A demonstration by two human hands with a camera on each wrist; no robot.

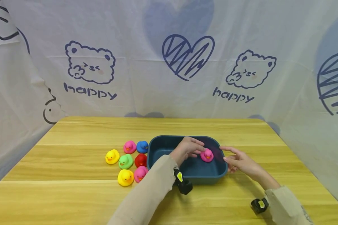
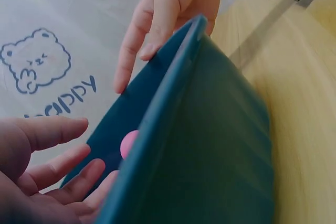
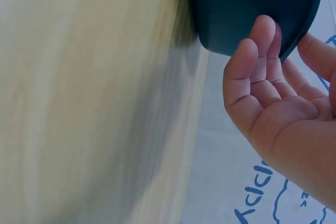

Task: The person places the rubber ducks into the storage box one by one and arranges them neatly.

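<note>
A pink rubber duck (image 1: 207, 155) sits in the dark teal bin (image 1: 205, 180), towards its right end, between the hands. The nearer left hand (image 1: 186, 149), just left of it, is loosely spread, holding nothing; the right hand (image 1: 240, 161) touches the bin's right rim, fingers relaxed.

Left hand (image 1: 187, 148): is holding fingers loosely apart
Right hand (image 1: 240, 161): is pointing its index finger leftward
Forearms (image 1: 149, 190): are slanting inward
</note>
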